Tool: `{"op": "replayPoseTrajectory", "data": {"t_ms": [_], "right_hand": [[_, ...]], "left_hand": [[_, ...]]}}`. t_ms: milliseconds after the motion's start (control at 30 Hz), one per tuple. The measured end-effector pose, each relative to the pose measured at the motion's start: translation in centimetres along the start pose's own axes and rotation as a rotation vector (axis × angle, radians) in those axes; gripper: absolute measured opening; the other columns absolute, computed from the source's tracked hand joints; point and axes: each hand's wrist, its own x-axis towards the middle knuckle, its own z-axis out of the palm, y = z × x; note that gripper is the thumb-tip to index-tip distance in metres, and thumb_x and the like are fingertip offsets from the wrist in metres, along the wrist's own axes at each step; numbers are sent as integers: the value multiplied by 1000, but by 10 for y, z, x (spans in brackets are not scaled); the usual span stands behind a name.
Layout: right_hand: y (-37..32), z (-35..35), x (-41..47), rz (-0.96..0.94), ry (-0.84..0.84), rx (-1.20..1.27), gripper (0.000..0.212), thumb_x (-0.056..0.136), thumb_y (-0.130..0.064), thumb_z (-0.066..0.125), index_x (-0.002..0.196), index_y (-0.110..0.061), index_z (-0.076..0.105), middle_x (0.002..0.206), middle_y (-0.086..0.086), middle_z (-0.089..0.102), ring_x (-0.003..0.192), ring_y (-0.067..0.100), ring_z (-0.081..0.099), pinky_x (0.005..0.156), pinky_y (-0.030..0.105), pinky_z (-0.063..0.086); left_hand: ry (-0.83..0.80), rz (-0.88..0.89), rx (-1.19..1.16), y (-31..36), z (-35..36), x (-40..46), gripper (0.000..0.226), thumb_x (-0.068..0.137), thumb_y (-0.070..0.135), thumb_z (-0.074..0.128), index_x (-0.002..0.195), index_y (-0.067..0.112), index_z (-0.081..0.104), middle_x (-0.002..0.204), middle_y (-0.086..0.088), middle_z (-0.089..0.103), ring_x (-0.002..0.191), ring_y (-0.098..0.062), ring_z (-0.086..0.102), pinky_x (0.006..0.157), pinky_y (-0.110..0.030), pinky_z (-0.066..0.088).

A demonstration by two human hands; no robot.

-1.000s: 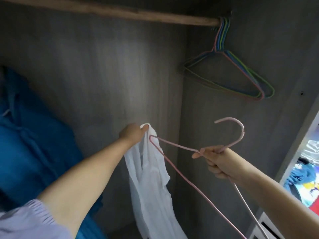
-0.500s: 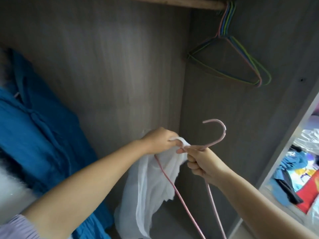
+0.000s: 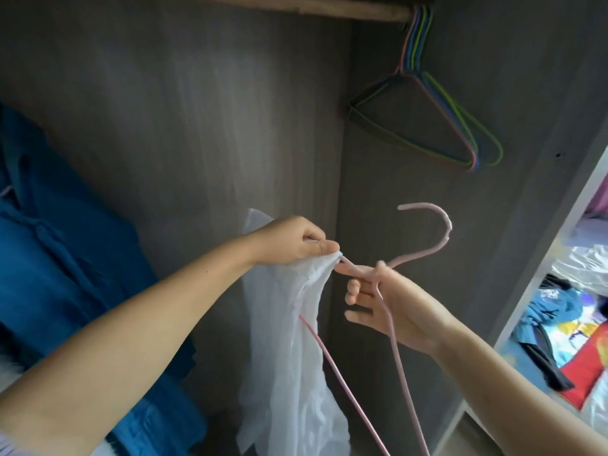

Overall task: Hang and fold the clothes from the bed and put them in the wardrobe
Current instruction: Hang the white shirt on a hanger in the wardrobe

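Observation:
Inside the grey wardrobe, my left hand (image 3: 297,240) pinches the top of a thin white garment (image 3: 286,350), bunched at one arm of a pink wire hanger (image 3: 424,253). The cloth hangs down from my fingers, and one pink wire of the hanger runs out from under it. My right hand (image 3: 390,304) holds the hanger at its neck just below the hook, thumb and forefinger on the wire, the other fingers spread loosely. The hook points up and left.
A wooden rail (image 3: 329,8) crosses the top, with several coloured empty hangers (image 3: 437,116) at its right end. A blue garment (image 3: 65,258) hangs at the left. Beyond the white wardrobe frame (image 3: 539,278) at right lie colourful clothes (image 3: 572,340).
My left hand drew the white cloth further over the hanger's arm. My right hand's lower fingers have loosened and spread out. The hanger sits a little further right.

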Motion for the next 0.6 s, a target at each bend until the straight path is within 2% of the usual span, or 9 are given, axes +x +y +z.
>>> {"op": "replayPoseTrajectory", "data": {"t_ms": [33,133,233,267,333,433,500,600], "right_hand": [[-1,-11,-2,47,10,6,51,85,-43,65,126,-13,61,85,5,61,84,18,64,81,37,54],[16,-39,-7,165,146,-97,44,89,-38,58,127,-15,60,99,8,68,98,22,66,86,43,55],[48,-32,2,228,180,-511,26,94,-19,59,120,-16,59,101,1,70,101,19,66,87,39,55],[59,-24,8,219,174,-719,21,95,-16,57,116,-16,60,99,-1,70,98,17,66,87,38,54],[75,-7,20,206,198,-1036,14,94,-26,57,97,-14,63,92,-4,67,82,13,62,79,32,53],[84,-1,33,264,278,-1118,36,96,-39,50,65,-22,55,70,-8,59,60,5,51,56,16,41],[89,-10,39,315,317,-1161,39,96,-37,48,60,-22,51,64,-7,55,55,5,48,51,17,37],[89,-34,39,343,420,-1235,26,92,-26,51,67,-23,55,71,-6,59,60,7,55,49,15,39]], "left_hand": [[19,0,-12,-1,-1,0,58,77,70,48,54,19,32,52,8,26,49,-9,27,49,-20,23],[20,6,-99,-3,-1,1,60,78,67,53,53,17,30,54,3,23,50,-12,23,47,-20,19],[-10,3,-173,-1,4,3,59,78,62,55,55,14,29,56,2,20,52,-14,21,47,-22,17],[-26,2,-194,0,7,3,58,78,61,56,55,16,28,56,3,20,52,-13,20,47,-22,17],[-65,3,-226,3,12,5,58,80,60,57,55,18,26,56,4,19,52,-13,19,48,-24,17],[-98,22,-261,6,17,4,58,83,56,59,54,17,27,56,5,20,51,-12,19,47,-21,18],[-90,29,-283,7,15,0,60,79,61,60,54,18,28,54,8,21,50,-10,20,45,-15,20],[-61,4,-269,-1,6,-10,65,67,77,58,52,18,34,52,13,25,48,-5,23,45,-12,21]]}}
